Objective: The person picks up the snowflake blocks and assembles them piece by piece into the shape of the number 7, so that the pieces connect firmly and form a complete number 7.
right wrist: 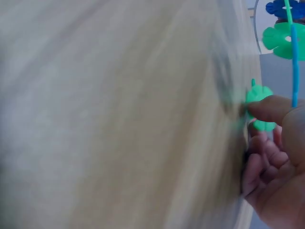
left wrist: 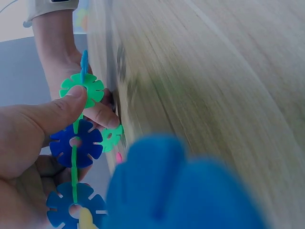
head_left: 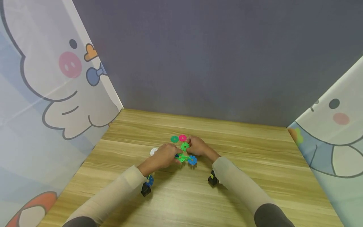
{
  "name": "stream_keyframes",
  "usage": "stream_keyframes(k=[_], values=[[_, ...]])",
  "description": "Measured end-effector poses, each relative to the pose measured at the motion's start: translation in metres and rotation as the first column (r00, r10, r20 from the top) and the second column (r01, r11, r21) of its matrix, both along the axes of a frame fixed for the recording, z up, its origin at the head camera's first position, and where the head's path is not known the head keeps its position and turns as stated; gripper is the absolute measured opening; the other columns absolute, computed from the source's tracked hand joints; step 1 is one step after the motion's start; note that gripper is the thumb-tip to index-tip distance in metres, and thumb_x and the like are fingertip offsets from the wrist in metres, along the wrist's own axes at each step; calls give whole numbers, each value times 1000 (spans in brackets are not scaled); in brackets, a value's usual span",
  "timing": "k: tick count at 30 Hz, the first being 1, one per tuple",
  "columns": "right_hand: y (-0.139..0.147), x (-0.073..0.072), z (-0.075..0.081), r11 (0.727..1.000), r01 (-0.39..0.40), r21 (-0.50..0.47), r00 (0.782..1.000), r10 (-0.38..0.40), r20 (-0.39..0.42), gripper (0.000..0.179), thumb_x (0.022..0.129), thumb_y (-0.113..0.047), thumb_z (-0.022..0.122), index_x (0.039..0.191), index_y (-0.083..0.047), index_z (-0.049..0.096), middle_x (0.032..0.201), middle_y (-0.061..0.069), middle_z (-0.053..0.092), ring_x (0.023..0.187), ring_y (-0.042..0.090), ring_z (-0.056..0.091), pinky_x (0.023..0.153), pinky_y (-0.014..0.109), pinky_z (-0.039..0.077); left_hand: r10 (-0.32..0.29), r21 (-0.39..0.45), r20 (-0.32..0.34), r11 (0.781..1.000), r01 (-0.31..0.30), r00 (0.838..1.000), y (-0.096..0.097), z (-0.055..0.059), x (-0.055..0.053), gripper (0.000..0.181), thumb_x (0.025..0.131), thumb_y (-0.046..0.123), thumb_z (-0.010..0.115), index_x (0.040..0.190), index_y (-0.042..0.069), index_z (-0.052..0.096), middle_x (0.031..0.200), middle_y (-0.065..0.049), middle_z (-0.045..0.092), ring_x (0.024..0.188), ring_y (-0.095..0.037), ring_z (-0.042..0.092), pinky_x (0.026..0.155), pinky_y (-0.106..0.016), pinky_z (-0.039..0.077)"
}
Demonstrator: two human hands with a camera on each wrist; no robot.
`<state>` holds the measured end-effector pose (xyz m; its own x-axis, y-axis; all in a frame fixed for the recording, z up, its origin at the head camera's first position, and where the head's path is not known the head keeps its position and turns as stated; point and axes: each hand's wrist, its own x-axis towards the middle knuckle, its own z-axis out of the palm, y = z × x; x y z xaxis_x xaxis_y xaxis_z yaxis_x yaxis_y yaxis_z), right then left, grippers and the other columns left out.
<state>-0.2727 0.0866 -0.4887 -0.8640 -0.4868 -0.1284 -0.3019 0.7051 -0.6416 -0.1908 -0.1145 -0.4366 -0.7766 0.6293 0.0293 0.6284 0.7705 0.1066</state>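
Note:
My left hand grips a chain of interlocked, notched plastic discs. Its thumb presses on a bright green disc in the left wrist view, and a dark blue disc and a lighter blue disc follow below. A blue disc hangs at the chain's right end. Just beyond that, my right hand pinches a separate green disc between thumb and fingers, close to the tabletop. Part of the chain is hidden behind the left hand and forearm.
On the wooden table, a dark green disc and a pink disc lie beyond the hands. A white disc shows beside the left hand. A grey wall rises behind, with printed cloth panels at both sides.

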Motion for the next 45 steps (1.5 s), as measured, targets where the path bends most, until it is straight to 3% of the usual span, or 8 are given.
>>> stream_keyframes(k=[8,12,15,24,34,38,42,45], values=[[13,7,-2,993,-54,-106,995,44,-93,24,97,-14,67,121,-11,65,71,-3,49,59,10,40,60,24,39,-22,31,-16,999,22,1000,0,-2,-1,31,80,40,84,98,17,74,71,6,59,67,-8,49,57,-24,39],[23,13,1,991,-53,-126,992,38,-120,8,102,-19,60,98,-14,66,64,-6,43,56,7,36,57,22,35,-15,51,-5,999,16,1000,0,-2,-1,36,80,38,84,108,16,77,78,6,65,70,-7,54,59,-23,44],[29,18,4,990,-53,-130,991,37,-128,22,104,-22,57,84,-14,56,64,-6,41,56,7,35,57,22,35,-7,52,7,999,7,1000,0,-1,-1,37,81,38,84,110,15,76,78,6,65,70,-7,52,60,-22,44],[49,29,11,994,-54,-95,984,36,-176,23,105,-23,59,83,-15,59,63,-6,47,54,6,41,55,22,39,12,73,30,997,-14,999,1,2,-3,37,82,37,83,110,14,76,69,8,50,64,-6,42,55,-20,37],[67,43,17,996,-91,10,931,88,-353,13,99,-18,68,86,-17,65,66,-10,51,57,2,41,55,20,37,25,118,44,993,-30,999,-1,3,-5,41,84,37,82,116,14,75,65,9,36,63,-7,35,53,-20,28],[71,48,18,993,-108,49,906,119,-406,20,98,-17,67,81,-18,59,63,-11,44,55,-1,36,54,18,34,26,138,33,990,-30,999,-2,1,-7,31,83,35,83,105,15,75,64,9,34,61,-7,34,52,-20,27],[74,52,15,986,-135,96,878,163,-450,21,99,-17,66,81,-17,55,62,-11,40,54,-1,32,54,17,32,25,143,19,989,-27,1000,-3,0,-8,28,83,35,84,99,16,73,63,9,36,61,-7,35,52,-20,29],[74,54,15,982,-154,113,861,189,-473,18,99,-16,66,83,-16,58,64,-10,43,56,-1,33,55,17,33,37,131,8,991,-38,999,-3,0,-8,33,83,37,83,107,15,75,67,8,53,64,-8,46,53,-21,37]])
